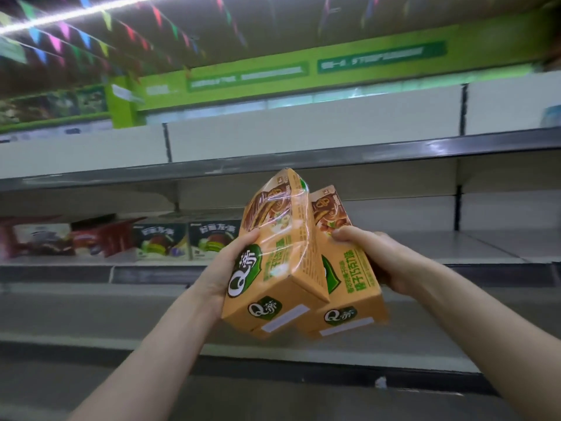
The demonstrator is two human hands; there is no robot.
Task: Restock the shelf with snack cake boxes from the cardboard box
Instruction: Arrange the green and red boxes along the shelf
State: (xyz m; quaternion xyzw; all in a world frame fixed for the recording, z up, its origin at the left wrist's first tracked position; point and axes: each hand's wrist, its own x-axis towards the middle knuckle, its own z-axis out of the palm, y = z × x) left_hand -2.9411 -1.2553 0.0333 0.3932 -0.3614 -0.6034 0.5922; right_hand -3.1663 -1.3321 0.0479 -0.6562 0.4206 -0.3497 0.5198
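Note:
I hold two orange snack cake boxes up in front of the store shelf. My left hand (226, 268) grips the nearer box (279, 244), which is wrapped in shiny film and tilts to the right. Behind and to the right of it, my right hand (373, 256) grips the second orange box (349, 287). The two boxes touch along their sides. The middle shelf (455, 247) runs behind them, bare on its right half. The cardboard box is out of view.
On the left of the middle shelf stand red snack boxes (45, 238) and dark green snack boxes (185, 241). The top shelf (303, 138) shows white back panels. Lower shelf edges (91, 344) run below my arms. Coloured pennants hang from the ceiling.

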